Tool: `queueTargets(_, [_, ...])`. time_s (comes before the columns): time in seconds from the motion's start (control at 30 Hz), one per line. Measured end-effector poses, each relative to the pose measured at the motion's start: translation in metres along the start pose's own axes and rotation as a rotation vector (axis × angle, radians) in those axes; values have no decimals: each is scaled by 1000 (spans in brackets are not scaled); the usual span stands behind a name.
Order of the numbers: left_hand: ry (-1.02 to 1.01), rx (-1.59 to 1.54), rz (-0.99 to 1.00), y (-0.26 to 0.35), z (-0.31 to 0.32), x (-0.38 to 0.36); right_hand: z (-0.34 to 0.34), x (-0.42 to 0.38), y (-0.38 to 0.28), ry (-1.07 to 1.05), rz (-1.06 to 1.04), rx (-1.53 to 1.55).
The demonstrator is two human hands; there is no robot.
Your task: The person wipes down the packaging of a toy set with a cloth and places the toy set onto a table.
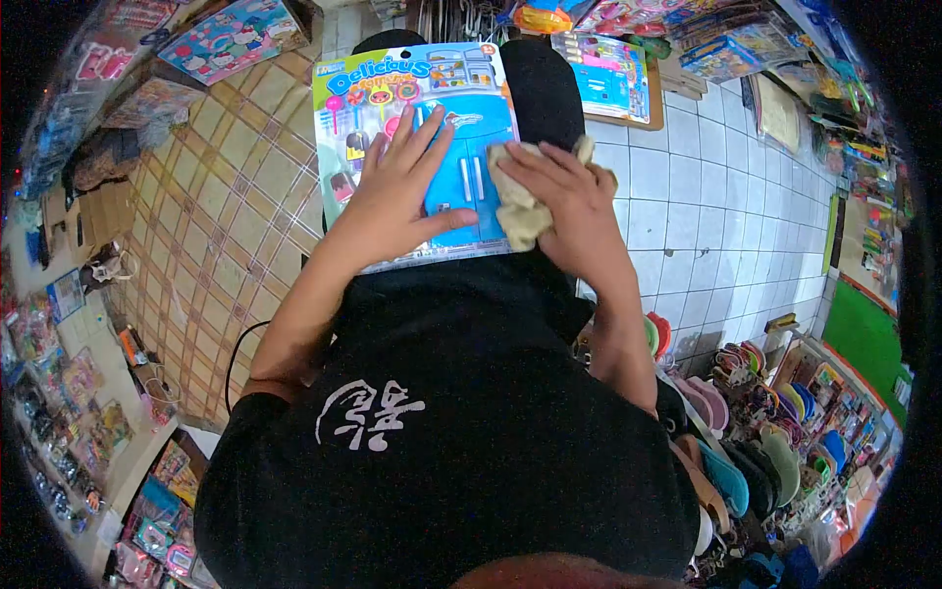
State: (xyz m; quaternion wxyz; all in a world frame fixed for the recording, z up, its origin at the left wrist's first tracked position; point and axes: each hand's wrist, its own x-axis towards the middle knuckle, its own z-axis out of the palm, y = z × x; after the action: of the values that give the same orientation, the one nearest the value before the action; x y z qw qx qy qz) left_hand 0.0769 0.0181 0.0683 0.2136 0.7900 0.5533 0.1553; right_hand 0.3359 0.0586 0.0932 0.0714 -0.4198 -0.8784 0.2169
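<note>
A packaged toy set with a blue toy fridge and small toy sweets lies across my lap, its card printed "Delicious". My left hand rests flat on the front of the pack with its fingers spread. At the pack's right edge, my right hand grips a crumpled beige cloth and presses it against the blue fridge part. Some of the cloth is hidden under the fingers.
Another blue toy pack lies beyond my right knee. Sandals and slippers crowd a rack at the lower right. Packaged goods line the left side. The floor is brown tile on the left and white tile on the right.
</note>
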Motion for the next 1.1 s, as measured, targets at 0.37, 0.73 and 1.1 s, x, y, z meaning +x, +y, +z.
queueTargets(0.37, [39, -663, -1037, -108, -28, -22, 0, -34, -5, -41, 48, 115])
queueTargets(0.73, [225, -1562, -970, -61, -26, -26, 0, -36, -4, -17, 83, 163])
queueTargets(1.1, [251, -1696, -760, -67, 7, -6, 16, -35, 0, 406, 253, 185])
